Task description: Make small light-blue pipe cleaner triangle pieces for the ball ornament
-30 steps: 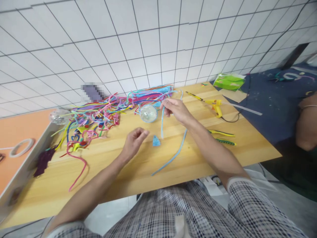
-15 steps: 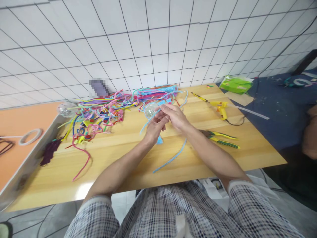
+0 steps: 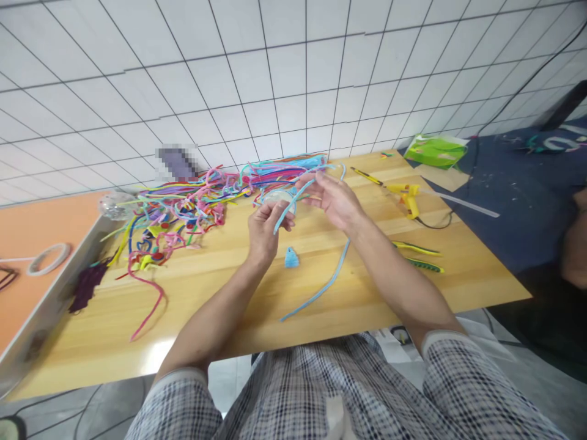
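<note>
My left hand (image 3: 266, 231) pinches a light-blue pipe cleaner (image 3: 287, 215) near its lower end, between thumb and fingers. The strand slants up to my right hand (image 3: 335, 200), where thumb and index finger hold it while the other fingers spread loosely. Behind the hands, a clear round plastic piece (image 3: 279, 196) is partly hidden. On the wooden table below lies a small light-blue fuzzy piece (image 3: 291, 257). Another blue pipe cleaner (image 3: 316, 296) curves across the table beneath my right forearm.
Tangled coloured pipe cleaners (image 3: 183, 214) lie at back left, beside a clear ball (image 3: 115, 206). To the right are a yellow glue gun (image 3: 409, 199), a yellow pen-like tool (image 3: 367, 176) and green-yellow pliers (image 3: 424, 264) partly behind my forearm. A green packet (image 3: 435, 151) sits beyond the table.
My hands have moved apart, the left going left and down, the right slightly right. More of the blue strand shows between them, and the small blue piece below is uncovered.
</note>
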Demonstrator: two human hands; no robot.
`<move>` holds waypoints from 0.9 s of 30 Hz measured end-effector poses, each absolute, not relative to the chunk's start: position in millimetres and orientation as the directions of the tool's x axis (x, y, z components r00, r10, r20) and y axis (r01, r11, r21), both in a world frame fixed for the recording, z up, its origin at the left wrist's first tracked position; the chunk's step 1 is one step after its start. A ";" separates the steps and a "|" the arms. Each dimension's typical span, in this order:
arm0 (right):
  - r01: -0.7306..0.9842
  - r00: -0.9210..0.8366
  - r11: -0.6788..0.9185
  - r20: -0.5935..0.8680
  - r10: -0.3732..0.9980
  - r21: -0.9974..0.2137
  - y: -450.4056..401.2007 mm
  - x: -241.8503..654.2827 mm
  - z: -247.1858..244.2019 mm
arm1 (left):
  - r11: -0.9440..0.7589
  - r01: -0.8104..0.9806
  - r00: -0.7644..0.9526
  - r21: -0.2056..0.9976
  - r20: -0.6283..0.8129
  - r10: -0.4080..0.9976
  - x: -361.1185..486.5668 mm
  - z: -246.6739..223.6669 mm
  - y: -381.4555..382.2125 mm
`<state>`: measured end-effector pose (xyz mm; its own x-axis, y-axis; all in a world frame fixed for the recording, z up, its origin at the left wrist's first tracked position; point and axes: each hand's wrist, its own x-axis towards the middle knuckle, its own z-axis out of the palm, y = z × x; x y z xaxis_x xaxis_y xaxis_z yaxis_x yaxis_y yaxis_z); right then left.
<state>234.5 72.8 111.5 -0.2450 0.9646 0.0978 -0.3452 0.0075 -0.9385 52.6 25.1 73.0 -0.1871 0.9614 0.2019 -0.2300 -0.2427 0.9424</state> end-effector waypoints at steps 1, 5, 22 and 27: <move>-0.341 -0.235 0.008 0.094 0.967 -0.940 74.8 238.1 113.9 | -0.245 -0.229 -0.198 0.942 0.201 0.959 48.7 75.6 26.2; -0.338 -0.168 0.020 0.081 0.982 -0.941 82.1 251.7 121.8 | -0.232 -0.200 -0.222 0.952 0.187 0.957 33.5 81.7 28.1; -0.210 -0.021 0.148 0.156 0.988 -0.966 97.4 295.8 129.6 | -0.275 0.025 -0.331 0.961 0.268 0.905 -49.1 104.8 56.0; -0.143 0.165 0.267 0.243 0.956 -0.953 107.7 327.6 137.9 | -0.260 0.143 -0.390 0.955 0.296 0.872 -82.1 106.0 65.0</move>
